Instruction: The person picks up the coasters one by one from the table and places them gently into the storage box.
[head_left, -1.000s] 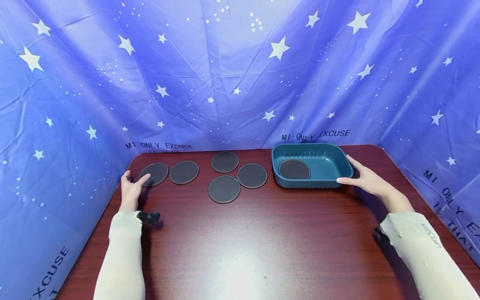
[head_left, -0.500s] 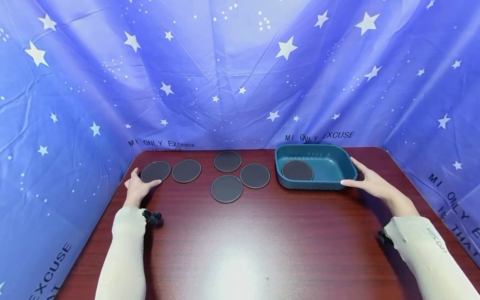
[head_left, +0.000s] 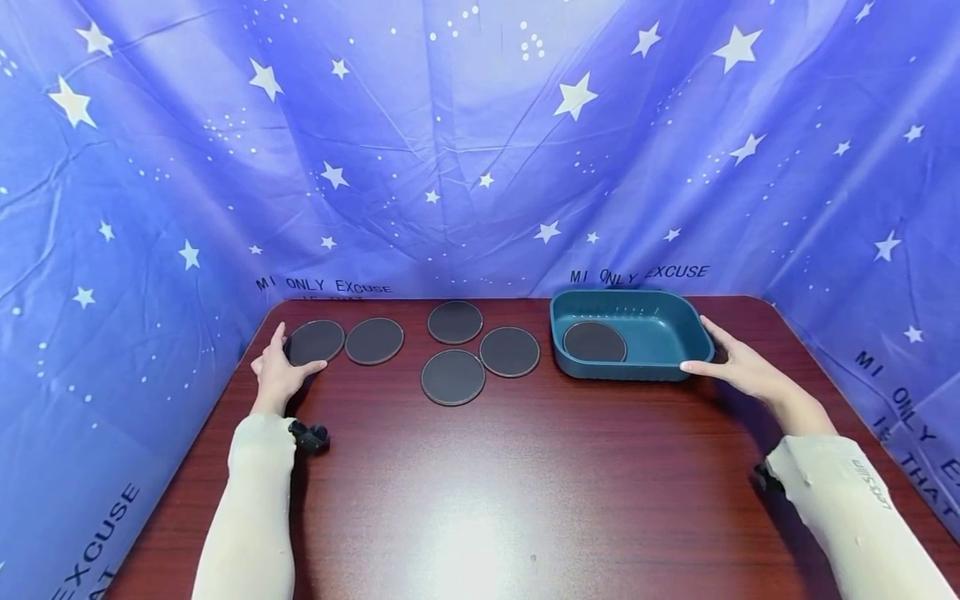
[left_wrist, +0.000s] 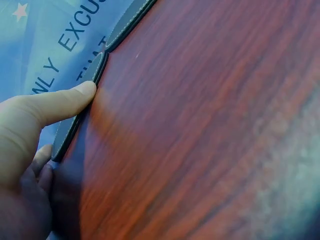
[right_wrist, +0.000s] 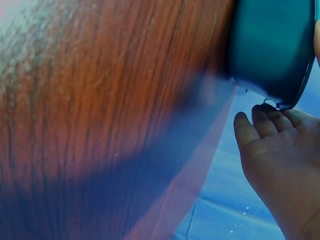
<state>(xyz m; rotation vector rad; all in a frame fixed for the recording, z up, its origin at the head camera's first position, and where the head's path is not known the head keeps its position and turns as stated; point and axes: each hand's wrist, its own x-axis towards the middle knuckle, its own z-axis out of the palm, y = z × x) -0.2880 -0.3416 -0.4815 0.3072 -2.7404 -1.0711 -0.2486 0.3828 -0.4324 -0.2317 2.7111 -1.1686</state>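
At the table's far left, my left hand (head_left: 279, 372) grips a round black coaster (head_left: 317, 342) by its edge. The thumb (left_wrist: 75, 100) presses the near rim of this coaster in the left wrist view, and the other fingers reach round its left side. My right hand (head_left: 738, 365) holds the right end of a teal rectangular basin (head_left: 630, 370), thumb on the front rim and fingers along the side wall. Inside that basin, at its left end, lies another black coaster (head_left: 595, 342). A second loose coaster (head_left: 374, 341) lies just right of the gripped one.
Mid-table lie three more black coasters: a back one (head_left: 455, 322), a front one (head_left: 453, 377) and a right one (head_left: 509, 351), close together. The dark red wooden table (head_left: 390, 483) ends at a blue star-patterned curtain (head_left: 450, 167) behind and on both sides.
My left hand has shifted slightly right and its thumb has moved from the coaster's top to its near edge. That coaster has slid slightly toward its neighbour. The right hand stays on the basin.
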